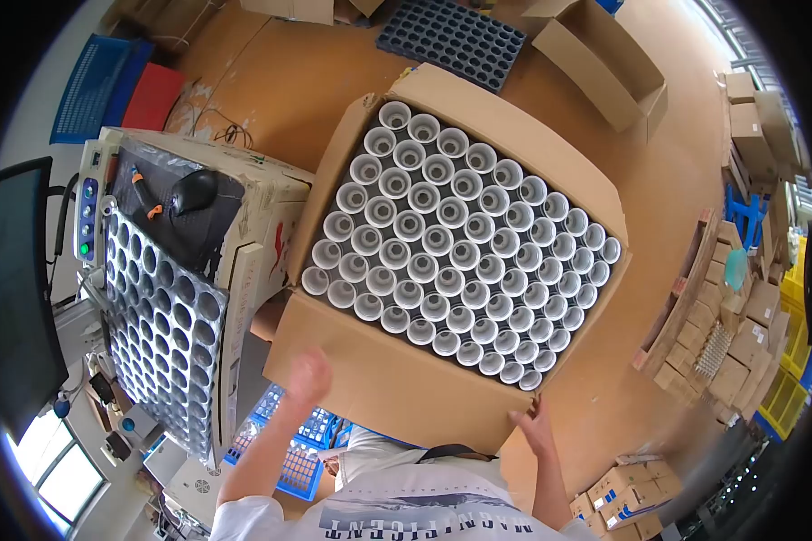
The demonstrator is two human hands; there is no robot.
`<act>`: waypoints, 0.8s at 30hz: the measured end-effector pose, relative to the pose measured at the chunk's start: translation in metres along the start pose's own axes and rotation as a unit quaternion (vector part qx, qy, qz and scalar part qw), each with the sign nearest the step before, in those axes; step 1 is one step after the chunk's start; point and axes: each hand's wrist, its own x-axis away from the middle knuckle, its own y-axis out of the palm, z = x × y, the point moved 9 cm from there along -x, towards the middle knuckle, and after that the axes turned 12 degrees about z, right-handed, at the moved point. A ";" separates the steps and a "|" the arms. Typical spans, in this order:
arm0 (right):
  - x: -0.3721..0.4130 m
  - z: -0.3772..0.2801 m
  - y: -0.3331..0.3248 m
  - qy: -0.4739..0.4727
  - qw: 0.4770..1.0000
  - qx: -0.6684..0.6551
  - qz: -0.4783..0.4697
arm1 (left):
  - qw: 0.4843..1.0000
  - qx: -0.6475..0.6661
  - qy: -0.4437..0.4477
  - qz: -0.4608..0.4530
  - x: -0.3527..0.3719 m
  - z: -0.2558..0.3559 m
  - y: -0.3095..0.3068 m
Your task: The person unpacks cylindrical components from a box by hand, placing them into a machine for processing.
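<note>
A large open cardboard box (379,352) is in front of me, packed with rows of white cups (438,239), round and open at the top. They sit in a dark tray or divider that shows only in the gaps. My left hand (309,377) is over the left part of the near flap; it is blurred, so its fingers cannot be made out. At the box's near right corner, my right hand (536,426) grips the flap's edge, thumb on the near side and fingers by the corner.
To the left stands a machine (280,198) carrying a silvery tray with round holes (162,316), a black mouse (194,191) and a monitor (23,279). Beyond the box lie a black tray (451,41) and an open carton (600,63). Stacked cartons (749,334) line the right.
</note>
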 end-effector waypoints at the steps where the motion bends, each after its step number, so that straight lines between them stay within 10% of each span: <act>1: 0.009 0.011 0.010 0.012 0.998 0.056 -0.020 | 0.987 0.083 0.093 0.097 0.011 0.037 -0.019; 4: -0.007 0.053 0.016 0.061 0.985 0.143 0.081 | 0.941 0.299 0.126 0.102 -0.021 0.054 0.008; 5: -0.018 0.055 0.017 -0.006 0.977 0.166 0.134 | 0.955 0.274 0.058 -0.101 -0.046 0.045 0.054; 7: -0.048 0.061 0.016 -0.145 0.937 0.206 0.240 | 0.957 0.260 0.126 0.032 -0.076 0.050 0.058; 10: -0.059 0.106 0.020 -0.257 0.901 0.234 0.261 | 0.953 0.196 0.148 -0.179 -0.067 0.050 0.042; 13: -0.007 0.076 0.035 0.247 0.954 0.119 0.118 | 0.954 0.236 0.109 -0.151 -0.056 0.033 -0.034; 15: 0.007 0.088 0.036 0.215 0.968 0.130 0.030 | 0.971 0.205 0.081 -0.098 -0.093 0.016 -0.065; 17: 0.026 0.053 0.034 0.239 0.951 0.184 -0.073 | 0.905 0.397 0.011 0.152 -0.145 -0.005 -0.123; 18: 0.027 0.018 0.031 0.193 0.963 0.170 -0.085 | 0.888 0.450 -0.044 0.082 -0.165 0.007 -0.151; 24: -0.071 -0.130 -0.036 -0.111 0.955 -0.126 0.245 | 0.924 0.200 0.107 0.308 -0.202 -0.009 -0.120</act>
